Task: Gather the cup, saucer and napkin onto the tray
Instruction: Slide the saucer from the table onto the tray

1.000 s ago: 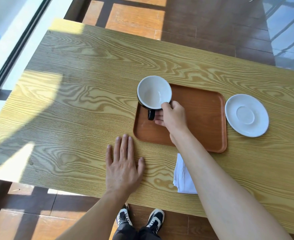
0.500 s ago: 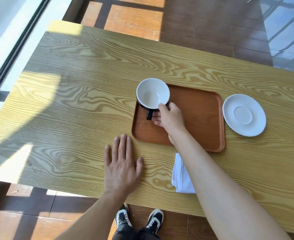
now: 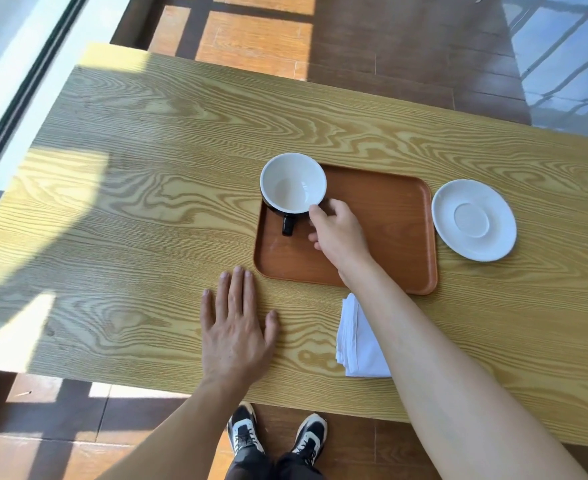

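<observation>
The cup (image 3: 293, 183), black outside and white inside, stands upright in the far-left corner of the brown tray (image 3: 394, 216), its handle pointing toward me. My right hand (image 3: 341, 235) hovers over the tray just right of the cup. Its fingers are loose and off the handle, and the thumb tip is at the rim. My left hand (image 3: 237, 327) lies flat on the table, fingers spread, just in front of the tray's near-left corner. The white saucer (image 3: 474, 220) sits on the table right of the tray. The folded white napkin (image 3: 356, 341) lies near the front edge, partly under my right forearm.
The wooden table (image 3: 147, 202) has its front edge close to my body, with my shoes (image 3: 275, 434) and the wooden floor below. A window frame (image 3: 25, 95) runs along the left side.
The cup has come down onto the tray's far-left corner. My right hand has let go of the handle and drawn slightly to the right. My left hand has stayed flat on the table.
</observation>
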